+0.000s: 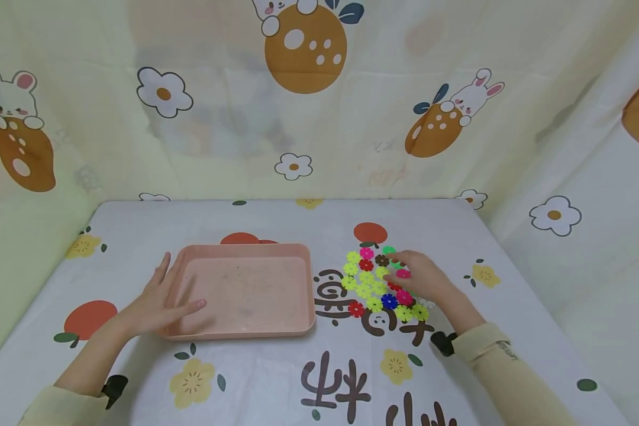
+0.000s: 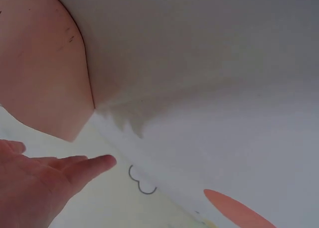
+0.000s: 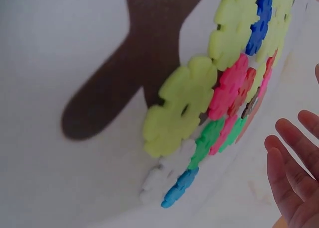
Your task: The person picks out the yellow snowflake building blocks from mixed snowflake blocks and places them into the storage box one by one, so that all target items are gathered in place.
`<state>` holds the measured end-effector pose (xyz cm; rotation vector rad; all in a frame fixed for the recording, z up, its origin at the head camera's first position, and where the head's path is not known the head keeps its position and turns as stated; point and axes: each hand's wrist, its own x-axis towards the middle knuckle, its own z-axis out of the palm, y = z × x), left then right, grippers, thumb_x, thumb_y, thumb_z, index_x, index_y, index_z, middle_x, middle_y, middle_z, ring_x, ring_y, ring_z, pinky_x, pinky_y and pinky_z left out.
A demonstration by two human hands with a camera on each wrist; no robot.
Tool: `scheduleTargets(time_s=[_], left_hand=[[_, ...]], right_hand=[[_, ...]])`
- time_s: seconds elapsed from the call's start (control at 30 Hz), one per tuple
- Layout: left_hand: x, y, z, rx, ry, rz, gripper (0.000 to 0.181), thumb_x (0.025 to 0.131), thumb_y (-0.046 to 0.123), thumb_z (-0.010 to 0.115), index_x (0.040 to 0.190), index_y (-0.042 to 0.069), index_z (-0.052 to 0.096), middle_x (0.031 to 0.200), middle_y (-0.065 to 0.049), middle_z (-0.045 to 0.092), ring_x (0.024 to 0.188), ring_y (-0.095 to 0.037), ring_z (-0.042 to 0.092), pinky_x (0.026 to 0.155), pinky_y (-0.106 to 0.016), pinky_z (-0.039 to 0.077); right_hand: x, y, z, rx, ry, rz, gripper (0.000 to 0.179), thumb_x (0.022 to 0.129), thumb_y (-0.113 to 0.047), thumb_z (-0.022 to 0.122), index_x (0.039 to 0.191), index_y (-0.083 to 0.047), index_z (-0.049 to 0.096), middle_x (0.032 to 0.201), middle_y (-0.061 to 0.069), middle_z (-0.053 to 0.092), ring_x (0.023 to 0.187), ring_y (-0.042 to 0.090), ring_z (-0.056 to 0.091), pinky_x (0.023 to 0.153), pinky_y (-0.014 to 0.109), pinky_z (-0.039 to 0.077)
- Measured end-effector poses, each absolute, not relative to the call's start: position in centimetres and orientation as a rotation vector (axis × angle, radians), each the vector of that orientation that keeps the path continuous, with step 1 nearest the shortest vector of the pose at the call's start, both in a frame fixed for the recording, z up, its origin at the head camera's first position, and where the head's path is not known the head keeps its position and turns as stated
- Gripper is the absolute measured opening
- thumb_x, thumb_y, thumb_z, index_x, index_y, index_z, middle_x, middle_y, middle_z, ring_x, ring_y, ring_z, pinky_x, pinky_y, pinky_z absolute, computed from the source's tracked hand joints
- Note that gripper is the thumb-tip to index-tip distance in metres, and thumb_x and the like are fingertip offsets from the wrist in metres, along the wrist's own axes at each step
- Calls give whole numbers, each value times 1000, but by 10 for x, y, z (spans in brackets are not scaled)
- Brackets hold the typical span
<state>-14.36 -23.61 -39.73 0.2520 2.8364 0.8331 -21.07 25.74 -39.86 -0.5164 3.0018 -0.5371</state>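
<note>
A shallow pink tray (image 1: 245,293) lies on the table, its inside bare in the head view. My left hand (image 1: 150,305) is at the tray's left edge with fingers spread and straight; whether it touches the rim I cannot tell. To the tray's right is a loose cluster of flower-shaped plastic pieces, mostly yellow-green ones (image 1: 378,287), with a blue one (image 1: 389,301), a red one (image 1: 356,309) and several pink, green and brown ones. Over the cluster's right side hovers my right hand (image 1: 426,278), fingers loosely bent; the right wrist view shows nothing held.
A white printed tablecloth (image 1: 255,378) covers the table. Patterned curtains (image 1: 218,142) hang behind the table and along both sides. In the right wrist view, a white piece (image 3: 167,173) and a light blue piece (image 3: 179,187) lie at the cluster's edge.
</note>
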Motion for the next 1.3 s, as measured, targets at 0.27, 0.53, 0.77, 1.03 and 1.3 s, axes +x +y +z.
scheduleTargets(time_s=[0.27, 0.53, 0.77, 1.03, 1.3], left_hand=[[-142, -236, -400, 263, 2808, 902, 111, 76, 52, 66, 146, 9, -10, 147, -27, -14, 129, -54, 6, 89, -72, 23], [-140, -236, -404, 254, 2783, 943, 119, 71, 49, 72, 145, 11, -13, 147, -26, -13, 129, -53, 5, 90, -72, 20], [-137, -234, -407, 259, 2780, 959, 123, 68, 47, 75, 145, 12, -14, 147, -27, -11, 129, -53, 6, 90, -72, 20], [-134, -234, -408, 295, 2775, 988, 127, 64, 46, 78, 145, 11, -14, 147, -27, -9, 129, -52, 6, 90, -72, 22], [-133, -236, -409, 308, 2762, 1021, 130, 62, 46, 80, 145, 11, -14, 147, -26, -10, 129, -51, 8, 91, -71, 23]], right_hand=[[-216, 252, -404, -529, 2975, -521, 46, 80, -25, 71, 117, 1, 59, 107, 15, 62, 97, 31, 56, 80, 44, 50], [-226, 250, -414, -501, 2955, -490, 43, 79, -26, 72, 111, 1, 63, 96, 10, 64, 81, 24, 55, 73, 35, 51], [-231, 250, -416, -445, 2907, -521, 42, 80, -25, 72, 111, 1, 63, 75, 4, 54, 67, 17, 47, 58, 28, 41], [-232, 248, -412, -427, 2879, -515, 37, 79, -22, 72, 107, 1, 65, 78, 4, 57, 66, 16, 47, 58, 27, 41], [-235, 244, -410, -378, 2858, -496, 33, 78, -20, 73, 102, 1, 67, 73, 4, 58, 60, 15, 46, 56, 25, 42]])
